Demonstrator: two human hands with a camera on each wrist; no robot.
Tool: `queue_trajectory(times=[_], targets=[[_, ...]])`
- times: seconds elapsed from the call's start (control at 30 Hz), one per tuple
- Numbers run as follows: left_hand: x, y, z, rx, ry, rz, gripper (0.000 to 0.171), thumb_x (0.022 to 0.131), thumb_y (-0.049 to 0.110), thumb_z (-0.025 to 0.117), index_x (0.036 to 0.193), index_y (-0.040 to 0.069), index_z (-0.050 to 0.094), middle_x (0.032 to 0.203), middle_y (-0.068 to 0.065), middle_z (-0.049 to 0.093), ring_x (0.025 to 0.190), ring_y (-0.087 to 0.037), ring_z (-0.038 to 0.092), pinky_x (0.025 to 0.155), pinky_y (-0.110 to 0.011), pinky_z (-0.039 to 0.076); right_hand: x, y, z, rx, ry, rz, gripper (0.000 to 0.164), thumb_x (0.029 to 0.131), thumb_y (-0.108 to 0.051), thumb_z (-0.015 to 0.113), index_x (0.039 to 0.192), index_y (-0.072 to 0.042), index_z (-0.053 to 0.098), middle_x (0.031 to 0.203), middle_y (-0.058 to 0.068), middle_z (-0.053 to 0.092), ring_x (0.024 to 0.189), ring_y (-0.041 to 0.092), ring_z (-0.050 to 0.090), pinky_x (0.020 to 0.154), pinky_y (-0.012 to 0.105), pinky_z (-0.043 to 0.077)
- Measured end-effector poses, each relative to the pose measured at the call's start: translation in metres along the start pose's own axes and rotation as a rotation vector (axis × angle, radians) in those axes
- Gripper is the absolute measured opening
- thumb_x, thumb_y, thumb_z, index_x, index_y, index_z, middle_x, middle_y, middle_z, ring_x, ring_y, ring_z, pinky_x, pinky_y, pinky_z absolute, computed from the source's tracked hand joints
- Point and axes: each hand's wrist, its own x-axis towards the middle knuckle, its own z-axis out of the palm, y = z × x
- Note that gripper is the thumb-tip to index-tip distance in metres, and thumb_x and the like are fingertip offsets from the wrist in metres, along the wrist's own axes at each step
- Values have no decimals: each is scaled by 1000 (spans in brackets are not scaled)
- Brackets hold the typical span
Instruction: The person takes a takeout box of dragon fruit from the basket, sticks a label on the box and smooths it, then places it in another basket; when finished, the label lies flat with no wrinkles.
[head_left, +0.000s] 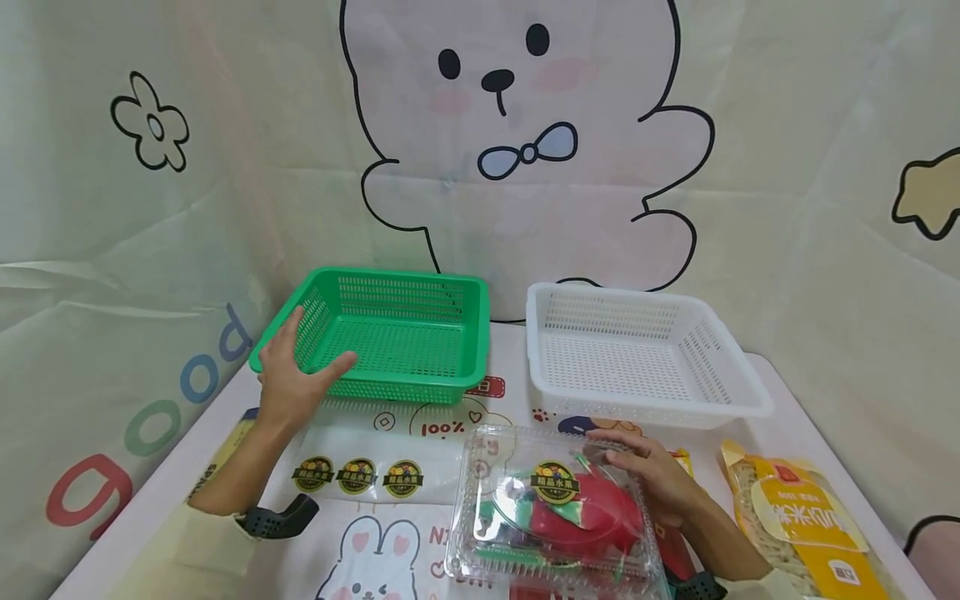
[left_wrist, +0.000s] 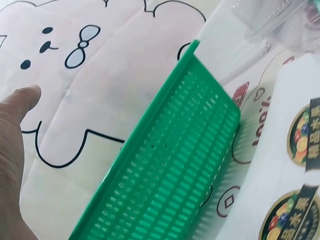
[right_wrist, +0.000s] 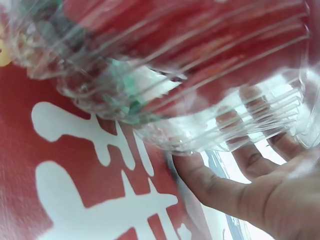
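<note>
My left hand [head_left: 294,379] is at the left front corner of a green plastic basket [head_left: 476,333], thumb and fingers spread and holding nothing. The left wrist view shows its thumb [left_wrist: 22,102] apart from the basket's slotted side [left_wrist: 165,150]. My right hand [head_left: 652,471] grips the right side of a clear plastic clamshell box [head_left: 468,500] with a round-fruit sticker [head_left: 555,483] on its lid. Inside lies a red dragon fruit [head_left: 600,521] with green tips, plus darker items blurred by glare. In the right wrist view, the fingers [right_wrist: 215,187] bend round the box's ribbed edge.
A white basket [head_left: 720,408] stands at the back right. At the right edge lies a yellow noodle bag [head_left: 806,525]. A sheet with several fruit stickers [head_left: 357,475] is at centre left. A red package with white characters [right_wrist: 25,170] lies below the box. A yellowish pack [head_left: 228,446] shows behind my left forearm.
</note>
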Motion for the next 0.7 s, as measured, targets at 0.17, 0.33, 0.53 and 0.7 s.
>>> queue_trajectory(times=[0.17, 0.33, 0.53, 0.7], targets=[[8, -8, -6, 66, 28, -17, 98, 81, 44, 74, 156, 17, 17, 155, -20, 21, 136, -45, 12, 95, -72, 8, 0, 1, -1, 14, -7, -4, 37, 103, -4, 39, 133, -12, 60, 130, 12, 48, 111, 27, 58, 85, 54, 48], [17, -21, -15, 115, 12, -44, 98, 82, 50, 70, 156, 16, 16, 155, -21, 18, 135, -49, 9, 94, -74, 7, 0, 1, -1, 28, -18, -10, 37, 103, -4, 38, 133, -11, 59, 131, 11, 49, 111, 27, 58, 85, 54, 48], [26, -38, -23, 143, -15, -110, 98, 84, 54, 67, 156, 14, 14, 156, -21, 15, 135, -52, 7, 92, -77, 6, -1, 1, -1, 41, -36, -4, 38, 103, -4, 37, 134, -11, 58, 129, 12, 50, 112, 28, 58, 86, 54, 47], [29, -47, -24, 160, -38, -132, 98, 85, 55, 64, 156, 12, 13, 157, -22, 11, 135, -53, 7, 91, -78, 6, -1, -1, -1, 61, -63, -1, 40, 103, -2, 34, 136, -9, 56, 128, 14, 52, 112, 30, 58, 87, 54, 47]])
